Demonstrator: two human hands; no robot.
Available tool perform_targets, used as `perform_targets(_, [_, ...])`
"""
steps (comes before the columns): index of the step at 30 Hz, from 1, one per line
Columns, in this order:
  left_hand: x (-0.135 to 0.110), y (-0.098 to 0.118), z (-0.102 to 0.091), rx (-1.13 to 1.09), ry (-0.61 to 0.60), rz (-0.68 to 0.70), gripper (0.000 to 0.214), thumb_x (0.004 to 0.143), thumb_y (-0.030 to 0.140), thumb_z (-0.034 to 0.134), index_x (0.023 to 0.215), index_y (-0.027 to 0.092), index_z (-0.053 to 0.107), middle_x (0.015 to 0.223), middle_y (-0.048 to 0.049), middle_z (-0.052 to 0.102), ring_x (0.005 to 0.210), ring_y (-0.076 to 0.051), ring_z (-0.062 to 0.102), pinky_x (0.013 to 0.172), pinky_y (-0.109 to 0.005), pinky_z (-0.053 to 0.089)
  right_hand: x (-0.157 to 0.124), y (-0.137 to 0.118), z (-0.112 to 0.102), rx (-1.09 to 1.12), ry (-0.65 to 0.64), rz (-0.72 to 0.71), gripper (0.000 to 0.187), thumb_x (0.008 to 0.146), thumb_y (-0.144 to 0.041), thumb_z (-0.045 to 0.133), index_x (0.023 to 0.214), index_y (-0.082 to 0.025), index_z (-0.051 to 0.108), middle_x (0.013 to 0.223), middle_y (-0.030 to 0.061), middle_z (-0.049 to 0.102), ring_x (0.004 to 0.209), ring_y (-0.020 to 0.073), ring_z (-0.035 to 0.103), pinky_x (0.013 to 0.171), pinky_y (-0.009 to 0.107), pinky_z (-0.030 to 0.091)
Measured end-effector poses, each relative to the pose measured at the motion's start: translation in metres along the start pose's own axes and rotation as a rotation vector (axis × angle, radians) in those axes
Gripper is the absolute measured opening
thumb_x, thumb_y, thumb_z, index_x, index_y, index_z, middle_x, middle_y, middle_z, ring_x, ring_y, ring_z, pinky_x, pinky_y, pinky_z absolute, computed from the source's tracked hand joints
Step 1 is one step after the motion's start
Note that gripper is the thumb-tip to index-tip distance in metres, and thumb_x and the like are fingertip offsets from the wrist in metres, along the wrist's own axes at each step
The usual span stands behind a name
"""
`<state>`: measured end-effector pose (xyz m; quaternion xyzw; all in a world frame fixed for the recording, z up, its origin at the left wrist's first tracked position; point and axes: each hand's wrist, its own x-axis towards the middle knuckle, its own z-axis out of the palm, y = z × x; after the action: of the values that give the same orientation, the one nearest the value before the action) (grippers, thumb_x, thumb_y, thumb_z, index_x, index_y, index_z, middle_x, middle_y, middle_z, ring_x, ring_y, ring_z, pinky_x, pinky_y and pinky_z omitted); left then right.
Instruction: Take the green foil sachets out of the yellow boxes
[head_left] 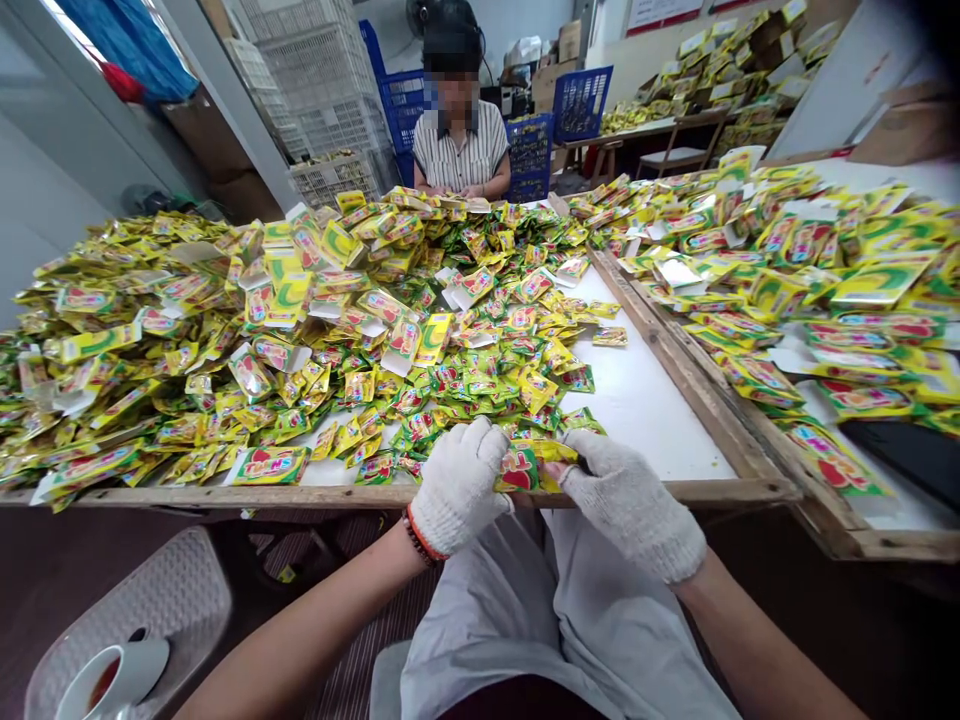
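Observation:
Both my hands wear white knit gloves and work at the table's front edge. Closed around the left end of a small green and red printed carton (519,467) is my left hand (463,488). Just to its right, my right hand (628,505) pinches a yellow sachet (553,452) between thumb and fingers, at the carton's right end. Whether the sachet is partly inside the carton I cannot tell. Green and yellow sachets (480,385) lie heaped right beyond my hands. A flattish printed carton (270,465) rests at the edge to the left.
Cartons and sachets pile across the table (645,400); a wooden divider (660,350) runs along its right part. A dark phone-like object (907,455) lies far right. A cup (120,675) stands on a plastic chair (150,600). Opposite sits a person (461,150) near blue crates (529,150).

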<state>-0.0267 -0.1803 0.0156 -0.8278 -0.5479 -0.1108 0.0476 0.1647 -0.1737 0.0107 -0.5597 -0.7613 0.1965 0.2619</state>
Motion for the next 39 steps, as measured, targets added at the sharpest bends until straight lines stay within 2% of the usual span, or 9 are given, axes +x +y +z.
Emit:
perform_targets(7, [0.001, 0.004, 0.000, 0.004, 0.034, 0.024, 0.053, 0.064, 0.038, 0.073, 0.109, 0.019, 0.051, 0.109, -0.0092, 0.056, 0.097, -0.027, 0.052, 0.083, -0.040, 0.046, 0.007, 0.000, -0.006, 0.041, -0.060, 0.012, 0.015, 0.082, -0.031, 0.055, 0.073, -0.020, 0.059, 0.073, 0.0023, 0.064, 0.065, 0.0143, 0.053, 0.060, 0.024, 0.036])
perform_targets(14, [-0.001, 0.002, 0.003, 0.003, 0.032, 0.005, 0.056, 0.063, 0.034, 0.072, 0.113, 0.018, 0.051, 0.110, -0.0097, 0.056, 0.097, -0.027, 0.052, 0.084, -0.040, 0.046, 0.006, -0.003, 0.004, -0.116, 0.028, -0.003, 0.019, 0.083, -0.030, 0.050, 0.066, -0.019, 0.052, 0.065, 0.0018, 0.057, 0.060, 0.0132, 0.044, 0.058, 0.027, 0.028])
perform_targets(21, [-0.005, 0.002, 0.008, -0.042, 0.029, 0.081, 0.059, 0.063, 0.031, 0.072, 0.117, 0.017, 0.052, 0.117, -0.0121, 0.055, 0.104, -0.030, 0.050, 0.089, -0.043, 0.044, 0.015, -0.004, -0.003, 0.023, -0.145, -0.019, 0.018, 0.074, -0.023, 0.052, 0.058, -0.019, 0.046, 0.058, -0.0014, 0.053, 0.056, 0.0111, 0.042, 0.054, 0.025, 0.027])
perform_targets(24, [-0.002, 0.005, 0.006, -0.035, 0.022, 0.076, 0.060, 0.063, 0.034, 0.072, 0.116, 0.016, 0.052, 0.118, -0.0133, 0.054, 0.104, -0.030, 0.050, 0.089, -0.044, 0.045, 0.016, -0.003, -0.005, 0.015, -0.108, 0.034, 0.018, 0.073, -0.020, 0.050, 0.056, -0.019, 0.044, 0.057, -0.0003, 0.052, 0.056, 0.0115, 0.043, 0.054, 0.025, 0.028])
perform_targets(26, [0.001, 0.007, 0.003, -0.020, 0.006, 0.065, 0.060, 0.063, 0.037, 0.073, 0.115, 0.016, 0.052, 0.118, -0.0135, 0.054, 0.103, -0.030, 0.051, 0.088, -0.043, 0.045, 0.015, -0.004, -0.007, 0.112, -0.146, 0.091, 0.017, 0.075, -0.018, 0.047, 0.058, -0.019, 0.047, 0.058, 0.0003, 0.054, 0.054, 0.0110, 0.046, 0.053, 0.024, 0.030])
perform_targets(29, [0.007, 0.006, -0.002, 0.011, -0.027, 0.036, 0.058, 0.064, 0.039, 0.072, 0.113, 0.016, 0.053, 0.117, -0.0127, 0.055, 0.101, -0.030, 0.052, 0.086, -0.043, 0.046, 0.007, -0.006, -0.016, 0.401, -0.345, 0.176, 0.019, 0.083, -0.025, 0.044, 0.068, -0.018, 0.053, 0.051, -0.0003, 0.055, 0.046, 0.0101, 0.046, 0.048, 0.022, 0.031])
perform_targets(34, [0.008, 0.007, -0.004, 0.010, -0.036, 0.083, 0.060, 0.066, 0.036, 0.072, 0.119, 0.017, 0.050, 0.119, -0.0125, 0.054, 0.103, -0.030, 0.051, 0.087, -0.044, 0.045, -0.012, -0.002, -0.019, 0.888, -0.617, 0.216, 0.035, 0.088, -0.045, 0.045, 0.104, -0.015, 0.057, 0.049, -0.0019, 0.056, 0.038, 0.0084, 0.040, 0.041, 0.020, 0.024])
perform_targets(36, [0.007, 0.009, -0.002, -0.018, -0.030, 0.143, 0.059, 0.068, 0.034, 0.070, 0.121, 0.018, 0.049, 0.120, -0.0128, 0.054, 0.105, -0.032, 0.051, 0.087, -0.046, 0.045, -0.018, 0.000, -0.012, 1.004, -0.683, 0.217, 0.040, 0.087, -0.047, 0.049, 0.111, -0.015, 0.055, 0.048, -0.0027, 0.056, 0.036, 0.0078, 0.038, 0.040, 0.020, 0.025])
perform_targets(39, [0.006, 0.008, -0.002, -0.164, 0.005, 0.198, 0.062, 0.067, 0.032, 0.072, 0.124, 0.019, 0.049, 0.118, -0.0132, 0.054, 0.108, -0.033, 0.050, 0.089, -0.048, 0.044, -0.022, 0.001, -0.002, 1.049, -0.675, 0.224, 0.036, 0.087, -0.047, 0.050, 0.103, -0.015, 0.057, 0.047, -0.0023, 0.057, 0.037, 0.0079, 0.040, 0.041, 0.020, 0.027])
